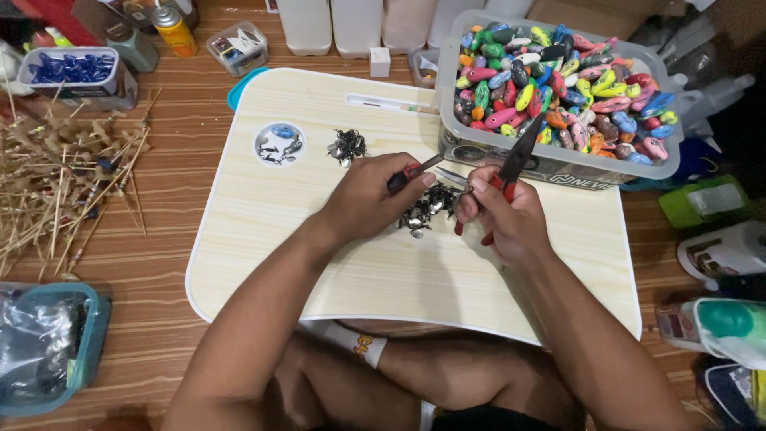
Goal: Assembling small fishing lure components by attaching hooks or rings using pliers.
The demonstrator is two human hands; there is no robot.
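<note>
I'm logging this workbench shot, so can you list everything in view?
lap table: one, pale wood, centre
clear bin: one, full of multicoloured lure bodies, table's far right
small metal parts: two dark piles, mid-table
round recess: one, holding a few pieces, table's far left
bamboo sticks: many, tan, floor left
spray can: one, yellow, top left
pliers: one, red-handled, right hand
left hand: holds a red-handled tool
right hand: grips pliers
</note>
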